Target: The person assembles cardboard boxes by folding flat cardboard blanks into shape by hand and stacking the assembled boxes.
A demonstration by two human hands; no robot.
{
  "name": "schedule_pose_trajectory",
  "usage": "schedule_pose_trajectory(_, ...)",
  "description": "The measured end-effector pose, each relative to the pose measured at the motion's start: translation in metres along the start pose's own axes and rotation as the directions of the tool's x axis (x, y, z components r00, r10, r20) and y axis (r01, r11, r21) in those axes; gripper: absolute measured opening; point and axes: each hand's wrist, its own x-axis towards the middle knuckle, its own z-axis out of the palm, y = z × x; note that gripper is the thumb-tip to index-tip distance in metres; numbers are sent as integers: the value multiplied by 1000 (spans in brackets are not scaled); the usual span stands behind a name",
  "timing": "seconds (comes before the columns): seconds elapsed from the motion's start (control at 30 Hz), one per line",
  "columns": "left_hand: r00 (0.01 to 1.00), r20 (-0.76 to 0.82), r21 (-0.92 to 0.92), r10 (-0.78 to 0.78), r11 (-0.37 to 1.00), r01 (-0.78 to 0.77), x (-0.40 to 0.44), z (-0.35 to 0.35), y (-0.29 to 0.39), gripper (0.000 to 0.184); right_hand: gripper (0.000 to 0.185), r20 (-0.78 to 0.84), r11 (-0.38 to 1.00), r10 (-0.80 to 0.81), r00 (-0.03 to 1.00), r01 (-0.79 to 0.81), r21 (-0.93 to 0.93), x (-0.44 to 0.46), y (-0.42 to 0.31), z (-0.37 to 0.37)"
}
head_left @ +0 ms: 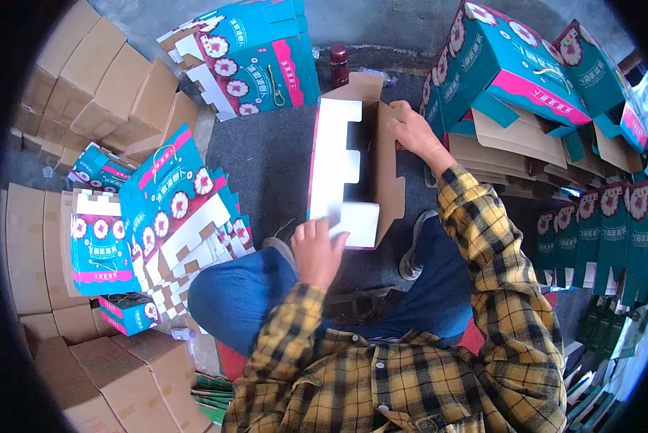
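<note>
An upright cardboard box (333,141) stands between my knees. Its long white flap with notches is folded out on the left, and its inside is plain brown. My right hand (412,132) is closed on the brown flap at the box's upper right edge. At the near left corner, my left hand (318,252) is beside a small white flap (360,225). Its thumb is apart from the fingers and close to that flap; motion smears the fingertips, so whether they touch the box is unclear.
Flattened teal and pink printed cartons (176,195) are stacked at left, another bundle (255,61) beyond. Folded printed boxes (526,65) sit on brown sheets at right. Brown cartons (107,79) line the left side. A dark red bottle (339,66) stands behind the box.
</note>
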Motion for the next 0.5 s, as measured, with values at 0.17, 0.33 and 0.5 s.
schedule_pose_trajectory(0.17,979,-96,220,178,963,-153,5,37,12,37,49,-49,997,60,997,-58,46,-10,-18,-5)
schedule_pose_trajectory(0.33,975,63,-133,214,970,-205,-11,22,50,52,49,-59,961,-146,988,127,-247,0,-6,5)
schedule_pose_trajectory(0.5,996,-53,-155,76,984,-84,-1,38,62,43,51,-10,970,-66,998,62,-235,0,-14,9)
